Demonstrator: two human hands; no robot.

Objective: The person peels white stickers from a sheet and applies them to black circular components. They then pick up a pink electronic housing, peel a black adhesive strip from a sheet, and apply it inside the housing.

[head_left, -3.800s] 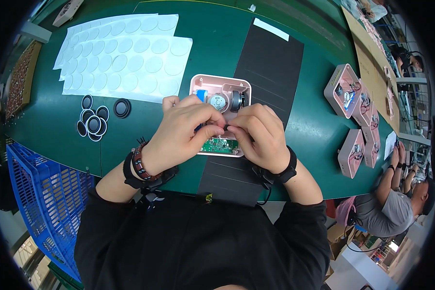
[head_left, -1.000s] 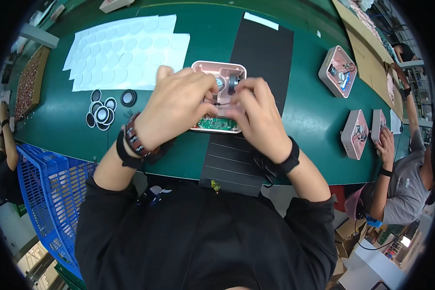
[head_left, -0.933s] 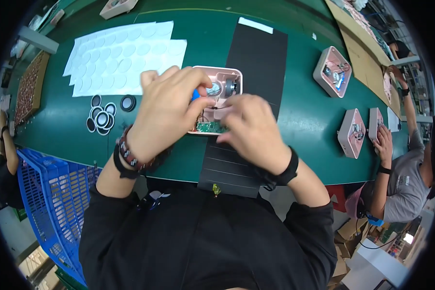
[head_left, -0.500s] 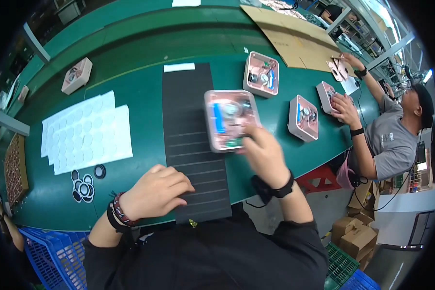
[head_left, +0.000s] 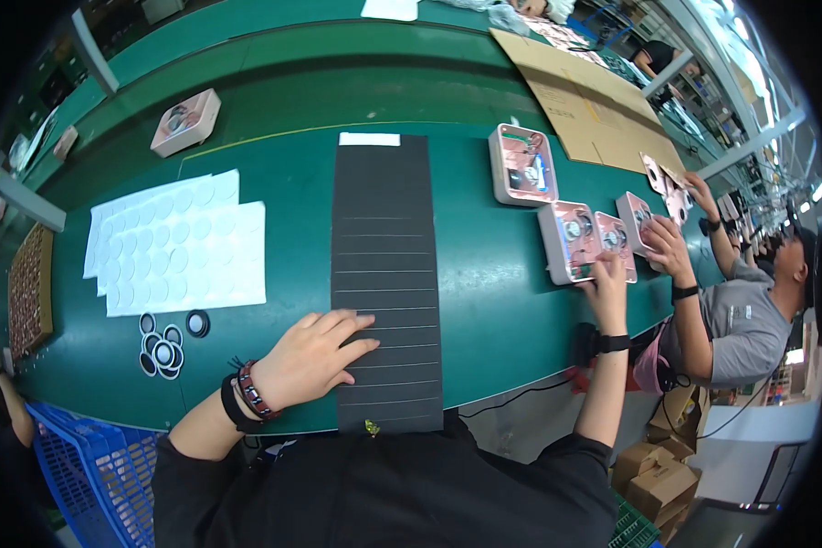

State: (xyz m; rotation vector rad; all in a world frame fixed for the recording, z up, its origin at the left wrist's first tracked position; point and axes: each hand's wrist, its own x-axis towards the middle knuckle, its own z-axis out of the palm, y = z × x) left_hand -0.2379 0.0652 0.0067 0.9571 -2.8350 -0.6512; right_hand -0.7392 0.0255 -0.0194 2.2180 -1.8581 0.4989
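Note:
My left hand lies on a black strip mat marked with pale cross lines, fingers stretched out and holding nothing. To the right, my right hand has its fingers closed at the near right corner of a pink-and-white open casing. Wires, a round metal part and a blue part show inside it. Directly right of it, partly behind my fingers, is a similar casing. Another open casing stands just beyond these two.
White sheets of round stickers lie at left, near several black-rimmed rings. One casing stands far left. At right, a co-worker handles a casing beside flat cardboard. A blue crate sits below the table edge.
My right hand has carried the casing from over the black mat to the right, beside another casing. My left hand stays on the mat. The view has shifted slightly.

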